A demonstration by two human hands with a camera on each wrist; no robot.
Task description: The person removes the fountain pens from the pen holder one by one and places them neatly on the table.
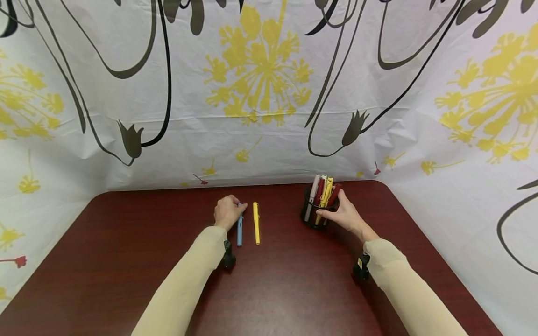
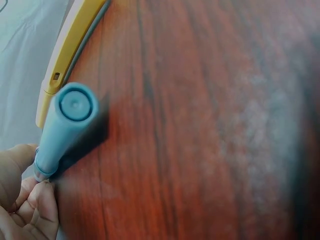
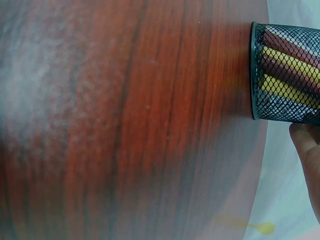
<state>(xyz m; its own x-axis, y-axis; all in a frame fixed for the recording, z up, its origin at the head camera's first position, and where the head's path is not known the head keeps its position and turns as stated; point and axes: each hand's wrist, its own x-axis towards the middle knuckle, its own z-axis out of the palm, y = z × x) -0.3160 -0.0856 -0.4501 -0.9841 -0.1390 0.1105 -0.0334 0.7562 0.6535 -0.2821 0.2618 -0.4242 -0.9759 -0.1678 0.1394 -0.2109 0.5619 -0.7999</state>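
Note:
My left hand (image 1: 227,212) pinches the far end of a blue pen (image 1: 239,232) between thumb and fingers. In the left wrist view the blue pen (image 2: 62,125) points its round end at the camera, and its shadow falls on the table. Just right of it lies a yellow pen (image 1: 256,224), roughly parallel. My right hand (image 1: 346,215) grips the right side of a black mesh pen cup (image 1: 308,216), thumb in front. White, dark red and yellow pens stand upright in the cup. The right wrist view shows the mesh cup (image 3: 285,75) with only part of the hand beside it.
Both hands work near the far edge of a dark red-brown wooden table (image 1: 277,289). Behind it hangs a white cloth (image 1: 189,116) with yellow and grey floral print, which also runs along both sides. A dark camera is strapped to each wrist.

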